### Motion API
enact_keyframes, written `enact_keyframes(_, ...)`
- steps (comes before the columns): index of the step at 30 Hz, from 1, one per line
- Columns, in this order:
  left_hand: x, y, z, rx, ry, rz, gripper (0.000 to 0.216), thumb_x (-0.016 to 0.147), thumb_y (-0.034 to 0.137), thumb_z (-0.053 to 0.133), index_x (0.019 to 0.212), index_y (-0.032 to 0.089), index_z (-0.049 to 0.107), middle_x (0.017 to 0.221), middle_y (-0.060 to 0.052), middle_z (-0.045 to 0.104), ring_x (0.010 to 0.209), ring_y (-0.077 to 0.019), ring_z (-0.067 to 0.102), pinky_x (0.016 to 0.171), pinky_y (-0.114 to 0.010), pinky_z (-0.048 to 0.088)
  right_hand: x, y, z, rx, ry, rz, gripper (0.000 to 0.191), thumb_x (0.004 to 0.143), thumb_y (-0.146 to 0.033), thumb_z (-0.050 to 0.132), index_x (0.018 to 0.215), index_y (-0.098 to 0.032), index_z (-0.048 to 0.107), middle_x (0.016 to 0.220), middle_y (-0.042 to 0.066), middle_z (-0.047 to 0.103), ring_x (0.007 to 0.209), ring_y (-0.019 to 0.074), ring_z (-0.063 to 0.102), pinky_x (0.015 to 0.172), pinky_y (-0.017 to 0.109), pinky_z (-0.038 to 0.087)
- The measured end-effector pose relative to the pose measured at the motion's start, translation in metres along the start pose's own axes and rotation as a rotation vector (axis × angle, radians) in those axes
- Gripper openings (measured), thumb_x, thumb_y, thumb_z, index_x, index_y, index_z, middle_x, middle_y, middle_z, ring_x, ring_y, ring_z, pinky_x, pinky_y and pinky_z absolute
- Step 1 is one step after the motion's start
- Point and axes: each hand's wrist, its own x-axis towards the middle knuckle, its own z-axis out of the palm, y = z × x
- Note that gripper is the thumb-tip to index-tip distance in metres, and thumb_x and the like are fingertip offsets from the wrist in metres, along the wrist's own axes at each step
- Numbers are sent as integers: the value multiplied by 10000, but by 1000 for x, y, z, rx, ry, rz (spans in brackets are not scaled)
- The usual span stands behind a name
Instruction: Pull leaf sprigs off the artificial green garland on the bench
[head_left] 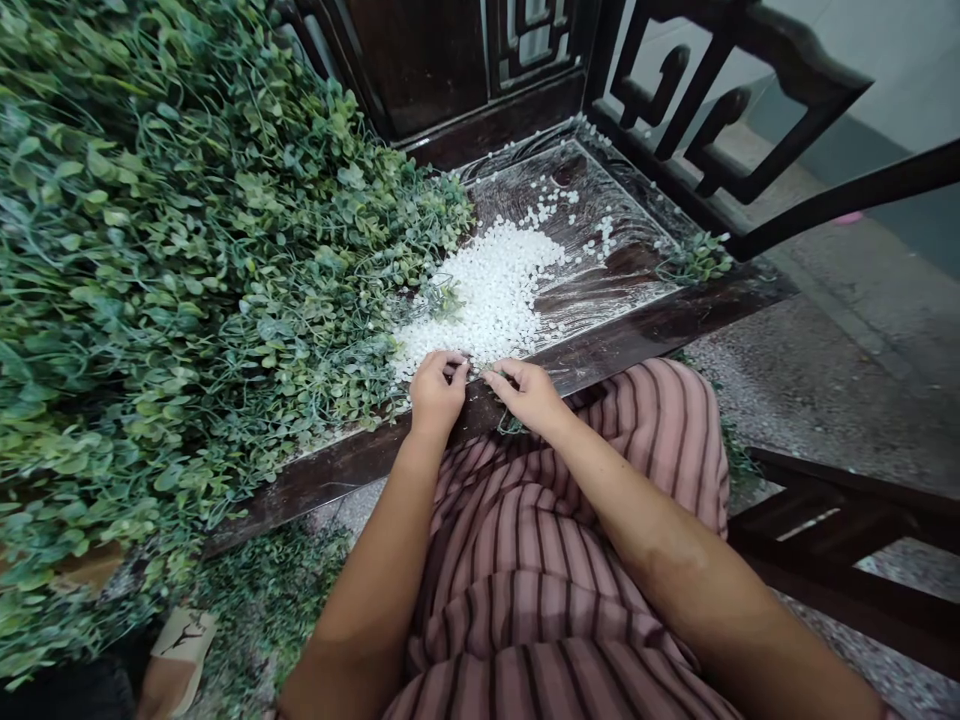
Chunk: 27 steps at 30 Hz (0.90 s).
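Observation:
My left hand (439,388) is closed in a pinch at the near edge of a heap of small white plastic pieces (499,285). Whatever lies between its fingertips is too small to make out. Just to the right, my right hand (526,392) pinches a thin sprig of artificial greenery (511,424), whose green end hangs below the palm. The fingertips of both hands nearly meet above the front rail of the dark wooden seat (622,335). A loose leaf tuft (448,300) rests on the white pieces.
A large mound of artificial greenery (225,260) covers the left side. Another small sprig (697,260) sits at the seat's right corner, beside the carved armrest (720,110). A dark wooden frame (847,550) stands at right. Someone's sandalled foot (176,650) shows lower left.

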Motion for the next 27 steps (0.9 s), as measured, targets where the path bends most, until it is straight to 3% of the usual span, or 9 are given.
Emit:
enact_keyframes(5,-8,6,-3,-457,13,-181,74,662,188,615,695,163,554,645,12,584,616,-102,550,641,-228,444,-2,-6,2,-124,-14,23,237,806,-367,460,729,-182,586,646,7,548,622,138,481,616,232,339)
enact_keyframes(10,-10,8,-2,-618,-9,-198,121,590,184,665,664,148,576,617,18,595,589,-82,546,634,-217,457,-6,-13,5,-266,-30,12,247,816,-319,442,666,-183,583,580,-8,513,570,119,452,568,217,303)
enact_keyframes(16,-11,4,-1,-658,-48,-193,144,579,199,677,702,142,627,634,11,630,593,-75,564,645,-215,478,-7,-16,9,-291,18,52,267,797,-342,434,616,-177,540,547,-17,449,546,108,415,551,215,281)
enact_keyframes(27,-16,-3,-5,-573,-116,-168,225,633,262,684,826,148,706,850,-60,723,764,-162,658,793,-320,526,-8,-15,12,-302,76,44,260,766,-335,443,562,-181,485,511,-26,418,503,100,368,529,219,266)
